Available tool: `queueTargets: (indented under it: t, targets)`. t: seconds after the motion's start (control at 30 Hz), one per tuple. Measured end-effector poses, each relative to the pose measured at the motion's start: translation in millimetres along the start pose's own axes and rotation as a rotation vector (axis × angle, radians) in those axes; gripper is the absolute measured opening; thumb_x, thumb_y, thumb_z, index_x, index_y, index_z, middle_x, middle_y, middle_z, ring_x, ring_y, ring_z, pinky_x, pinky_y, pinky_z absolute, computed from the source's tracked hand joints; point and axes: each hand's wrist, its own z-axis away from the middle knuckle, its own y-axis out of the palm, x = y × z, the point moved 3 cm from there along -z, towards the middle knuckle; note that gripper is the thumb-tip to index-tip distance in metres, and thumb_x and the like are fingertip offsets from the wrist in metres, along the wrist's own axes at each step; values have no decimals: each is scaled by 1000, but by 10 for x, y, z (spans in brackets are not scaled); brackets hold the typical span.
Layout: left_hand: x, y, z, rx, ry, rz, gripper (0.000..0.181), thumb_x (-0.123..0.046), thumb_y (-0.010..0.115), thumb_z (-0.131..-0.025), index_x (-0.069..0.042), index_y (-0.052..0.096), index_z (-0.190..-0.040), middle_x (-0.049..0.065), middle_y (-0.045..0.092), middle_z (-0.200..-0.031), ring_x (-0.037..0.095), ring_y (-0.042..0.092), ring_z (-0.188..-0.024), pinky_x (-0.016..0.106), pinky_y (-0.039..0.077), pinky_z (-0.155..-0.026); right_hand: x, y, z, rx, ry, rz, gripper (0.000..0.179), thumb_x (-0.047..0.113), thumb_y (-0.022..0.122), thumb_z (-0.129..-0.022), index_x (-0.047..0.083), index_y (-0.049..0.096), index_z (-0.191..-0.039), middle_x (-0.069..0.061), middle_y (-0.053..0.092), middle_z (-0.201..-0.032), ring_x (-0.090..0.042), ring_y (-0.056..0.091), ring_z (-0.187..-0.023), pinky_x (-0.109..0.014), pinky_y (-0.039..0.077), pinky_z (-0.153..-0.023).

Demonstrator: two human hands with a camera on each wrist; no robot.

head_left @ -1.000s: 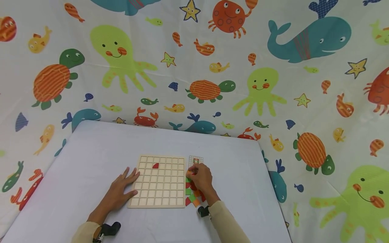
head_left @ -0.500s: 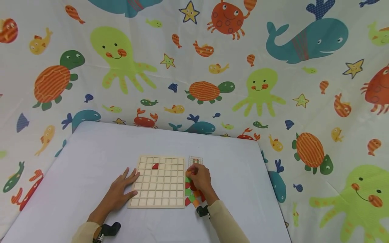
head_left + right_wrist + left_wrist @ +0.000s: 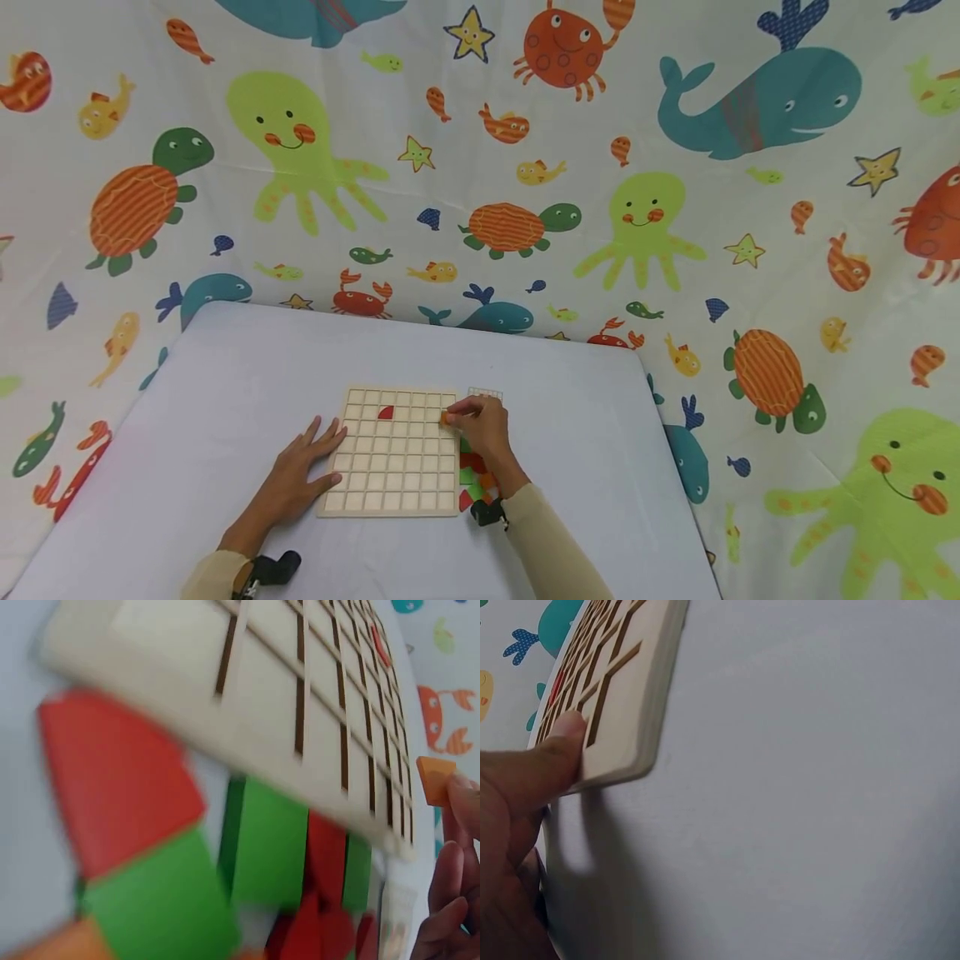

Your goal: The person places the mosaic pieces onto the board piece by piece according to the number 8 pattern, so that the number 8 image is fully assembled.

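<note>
A wooden grid board [image 3: 395, 510] with square compartments lies on the table, and a red quarter-circle piece [image 3: 386, 412] sits in one compartment of its second row. My left hand [image 3: 296, 471] rests at the board's left edge with fingers spread; in the left wrist view its thumb [image 3: 566, 731] lies on the corner of the frame. My right hand [image 3: 483, 429] pinches an orange square block [image 3: 436, 780] between thumb and fingers, over the board's right edge near the second row. Loose red and green blocks [image 3: 161, 900] lie beside the board, partly hidden under the right hand and wrist.
A small card with a printed grid [image 3: 485, 392] lies right of the board's far corner, mostly covered by the right hand. A curtain [image 3: 480, 175] with sea animals hangs behind the white table [image 3: 585, 467]. Black cameras [image 3: 277, 568] are strapped to both wrists.
My right hand has moved left from the pile of blocks to the board's right edge, carrying the orange block. My left hand stays at the board's left edge.
</note>
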Motion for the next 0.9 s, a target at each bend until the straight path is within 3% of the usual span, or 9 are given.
queueTargets:
  t: [0.27, 0.57, 0.9]
  targets:
    - [6, 10, 1, -34, 19, -13, 79, -24, 86, -85, -10, 54, -155, 22, 45, -164, 51, 27, -157, 77, 26, -118, 119, 310, -88, 39, -40, 2, 5, 22, 88, -87, 21, 84, -87, 7, 78, -87, -7, 66, -81, -27, 56, -71]
    - [16, 2, 13, -29, 6, -7, 78, -20, 86, -85, -10, 54, -155, 23, 44, -165, 53, 27, -157, 78, 24, -119, 281, 560, -157, 68, -75, 54, 5, 25, 89, -87, 23, 84, -87, 9, 79, -85, -3, 67, -78, -26, 56, -72]
    - [46, -2, 35, -33, 21, 3, 77, -22, 85, -85, -9, 55, -155, 24, 45, -164, 56, 29, -154, 80, 24, -115, 294, 730, -166, 48, -64, 169, 6, 25, 88, -89, 24, 83, -86, 8, 77, -80, -3, 64, -71, -25, 49, -61]
